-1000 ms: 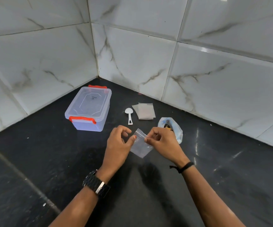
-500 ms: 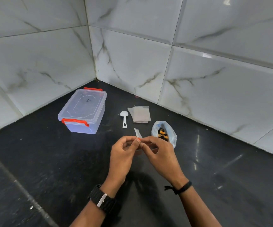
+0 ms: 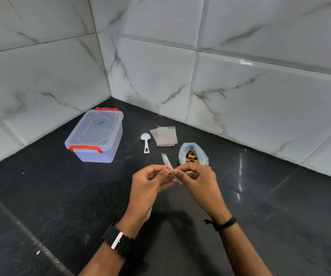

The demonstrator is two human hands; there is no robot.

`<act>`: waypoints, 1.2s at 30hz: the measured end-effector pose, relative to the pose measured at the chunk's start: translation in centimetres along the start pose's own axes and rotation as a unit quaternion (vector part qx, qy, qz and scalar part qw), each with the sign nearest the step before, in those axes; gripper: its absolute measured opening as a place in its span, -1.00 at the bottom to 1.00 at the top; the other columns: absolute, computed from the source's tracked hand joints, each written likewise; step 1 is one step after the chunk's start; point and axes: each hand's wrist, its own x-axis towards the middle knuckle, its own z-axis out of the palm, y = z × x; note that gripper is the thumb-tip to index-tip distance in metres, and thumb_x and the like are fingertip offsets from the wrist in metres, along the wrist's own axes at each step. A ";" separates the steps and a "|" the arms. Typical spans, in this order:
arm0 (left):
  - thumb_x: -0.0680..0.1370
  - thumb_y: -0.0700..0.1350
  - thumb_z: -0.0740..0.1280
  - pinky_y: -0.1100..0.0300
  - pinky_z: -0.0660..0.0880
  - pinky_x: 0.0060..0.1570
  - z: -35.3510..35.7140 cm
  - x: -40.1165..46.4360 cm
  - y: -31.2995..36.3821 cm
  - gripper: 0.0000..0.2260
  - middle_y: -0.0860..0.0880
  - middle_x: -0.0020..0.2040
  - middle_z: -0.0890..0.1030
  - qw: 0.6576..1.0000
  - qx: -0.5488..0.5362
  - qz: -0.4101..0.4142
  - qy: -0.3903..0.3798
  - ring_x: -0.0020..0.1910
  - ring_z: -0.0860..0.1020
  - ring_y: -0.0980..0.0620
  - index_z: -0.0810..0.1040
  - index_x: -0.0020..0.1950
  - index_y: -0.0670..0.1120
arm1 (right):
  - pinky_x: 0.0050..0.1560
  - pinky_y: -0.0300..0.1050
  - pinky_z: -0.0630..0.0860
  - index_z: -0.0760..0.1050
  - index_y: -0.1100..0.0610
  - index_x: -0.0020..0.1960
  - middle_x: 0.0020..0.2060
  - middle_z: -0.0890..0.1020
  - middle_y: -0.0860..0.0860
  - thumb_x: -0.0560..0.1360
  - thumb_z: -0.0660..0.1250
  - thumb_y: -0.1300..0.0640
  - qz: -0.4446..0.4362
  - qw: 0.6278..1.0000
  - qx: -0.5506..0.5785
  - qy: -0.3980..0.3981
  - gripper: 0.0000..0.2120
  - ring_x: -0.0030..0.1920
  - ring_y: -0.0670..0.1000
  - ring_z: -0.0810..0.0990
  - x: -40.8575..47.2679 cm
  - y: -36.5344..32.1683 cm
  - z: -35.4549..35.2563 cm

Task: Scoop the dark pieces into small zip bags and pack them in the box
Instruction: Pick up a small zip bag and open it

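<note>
the left hand [image 3: 147, 188] and the right hand [image 3: 198, 185] meet over the dark floor, each pinching the same small zip bag [image 3: 168, 166] between thumb and curled fingertips. the bag is held edge-on and tilted, one end poking up past the knuckles, the rest hidden between the fingers; whether its mouth is open cannot be told. an orange-painted nail shows on the left hand, a black watch [image 3: 118, 241] on the left wrist, a black band [image 3: 223, 225] on the right.

taking the held bag as landmark: just beyond it to the right sits a crumpled plastic pouch [image 3: 202, 156] with the dark pieces [image 3: 190, 157] inside, some orange bits among them, partly screened by the right hand. beyond the bag lies a white scoop [image 3: 146, 141], bowl away from the person, and just right of the scoop a flat stack of spare bags [image 3: 164, 135]. well to the left and beyond stands the clear box [image 3: 96, 136], lid on, red latches at both ends, close to the left wall.

the surface [image 3: 61, 206] is black polished stone with a pale seam running across its near left and glare streaks on the right. marble-look wall tiles [image 3: 150, 72] meet in a corner behind the box, closing the space on two sides. bare floor lies nearer than the hands and to the right. both forearms are cut off by the lower frame edge.
</note>
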 end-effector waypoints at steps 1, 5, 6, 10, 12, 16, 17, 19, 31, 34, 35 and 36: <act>0.54 -0.22 0.32 -0.02 0.61 0.01 -0.1 0.0 0.0 -0.86 -0.16 -0.08 0.69 1.000 0.012 0.002 0.002 -0.04 0.68 -0.09 0.62 0.03 -0.23 | -0.18 -0.36 0.55 0.61 0.08 -0.08 -0.22 0.67 -0.08 0.46 0.41 0.13 -0.002 1.000 -0.015 0.003 -0.95 -0.18 -0.18 0.65 0.0 0.1 0.1; 0.53 -0.23 0.34 -0.01 0.62 -0.02 0.0 0.1 -0.2 -0.90 -0.10 -0.13 0.69 0.997 0.071 0.025 0.011 -0.08 0.68 -0.04 0.63 -0.02 -0.20 | -0.16 -0.33 0.58 0.58 0.07 -0.07 -0.21 0.64 -0.12 0.45 0.42 0.08 -0.054 0.991 -0.120 0.012 -0.91 -0.18 -0.18 0.63 0.1 0.2 0.4; 0.53 -0.22 0.35 0.00 0.62 -0.03 0.0 0.2 -0.4 -0.91 -0.08 -0.15 0.69 0.996 0.085 0.033 0.014 -0.09 0.68 -0.03 0.64 -0.04 -0.18 | -0.15 -0.31 0.58 0.58 0.06 -0.08 -0.20 0.63 -0.11 0.45 0.42 0.07 -0.073 0.984 -0.159 0.020 -0.91 -0.18 -0.16 0.62 0.2 0.3 0.5; 0.53 -0.14 0.37 0.06 0.63 -0.08 0.0 0.9 -0.8 -0.93 -0.03 -0.16 0.69 0.986 0.153 0.056 0.015 -0.12 0.68 0.02 0.64 -0.06 -0.11 | -0.19 -0.22 0.57 0.55 0.06 -0.17 -0.21 0.58 -0.10 0.45 0.41 0.07 -0.110 0.967 -0.215 0.080 -0.92 -0.18 -0.12 0.57 0.4 0.5 1.0; 0.53 -0.15 0.36 0.15 0.63 -0.16 -0.2 1.0 -0.7 -0.93 -0.03 -0.18 0.69 0.984 0.163 0.061 0.026 -0.14 0.68 0.04 0.62 -0.06 -0.12 | -0.23 -0.18 0.57 0.53 0.08 -0.20 -0.24 0.57 -0.08 0.44 0.41 0.13 -0.108 0.965 -0.211 0.110 -0.92 -0.22 -0.10 0.56 0.7 0.5 1.0; 0.53 -0.14 0.37 0.24 0.62 -0.23 -1.4 1.3 -0.9 -0.95 -0.02 -0.19 0.66 0.977 0.191 0.073 0.066 -0.15 0.66 0.05 0.61 -0.08 -0.10 | -0.24 -0.25 0.55 0.52 0.14 -0.25 -0.29 0.57 -0.05 0.39 0.41 0.28 -0.098 0.966 -0.191 0.144 -0.89 -0.27 -0.10 0.55 1.3 0.2 0.4; 0.53 -0.13 0.37 0.24 0.61 -0.21 -1.5 1.4 -0.9 -0.96 0.00 -0.18 0.64 0.972 0.212 0.081 0.062 -0.15 0.65 0.06 0.60 -0.09 -0.08 | -0.25 -0.32 0.54 0.52 0.14 -0.25 -0.28 0.58 -0.04 0.40 0.42 0.29 -0.094 0.970 -0.186 0.127 -0.88 -0.27 -0.10 0.56 1.3 0.1 0.4; 0.52 -0.12 0.38 0.29 0.58 -0.14 -1.5 1.4 -1.1 -0.98 0.04 -0.14 0.60 0.955 0.264 0.122 0.054 -0.12 0.60 0.13 0.58 -0.11 -0.04 | -0.21 -0.34 0.55 0.50 0.11 -0.20 -0.24 0.60 -0.04 0.43 0.41 0.29 -0.085 0.978 -0.171 0.087 -0.87 -0.24 -0.12 0.58 1.3 0.2 0.9; 0.33 0.30 0.31 -0.02 -0.12 0.51 -2.4 3.5 -2.3 -0.15 -0.01 0.45 0.30 0.818 0.502 0.270 -0.084 0.52 0.13 0.06 0.03 0.49 0.05 | -0.05 -0.41 0.49 0.59 0.08 0.00 -0.12 0.61 -0.08 0.43 0.43 0.24 -0.095 0.982 -0.158 -0.047 -0.83 -0.10 -0.17 0.57 1.9 -0.3 1.7; 0.38 0.25 0.27 0.02 -0.05 0.52 -2.7 4.0 -2.9 -0.32 0.05 0.30 0.47 0.835 0.471 0.280 -0.057 0.37 0.34 0.20 0.29 0.40 -0.04 | -0.05 -0.39 0.50 0.58 0.09 -0.03 -0.16 0.61 -0.06 0.39 0.49 0.15 -0.084 0.974 -0.207 -0.037 -0.82 -0.14 -0.15 0.57 2.3 -0.9 2.0; 0.39 0.23 0.29 0.08 -0.05 0.52 -2.9 4.1 -3.0 -0.37 0.10 0.26 0.49 0.845 0.454 0.279 -0.053 0.31 0.35 0.30 0.34 0.37 -0.03 | -0.05 -0.38 0.50 0.58 0.09 -0.04 -0.17 0.60 -0.07 0.38 0.50 0.13 -0.084 0.971 -0.220 -0.031 -0.82 -0.15 -0.14 0.57 2.4 -1.0 2.1; 0.39 0.22 0.31 0.14 -0.05 0.52 -3.0 4.2 -3.1 -0.41 0.16 0.22 0.49 0.856 0.434 0.277 -0.047 0.26 0.36 0.37 0.37 0.34 -0.01 | -0.04 -0.37 0.50 0.58 0.09 -0.05 -0.18 0.60 -0.08 0.38 0.50 0.12 -0.086 0.969 -0.232 -0.025 -0.82 -0.16 -0.15 0.56 2.6 -1.1 2.2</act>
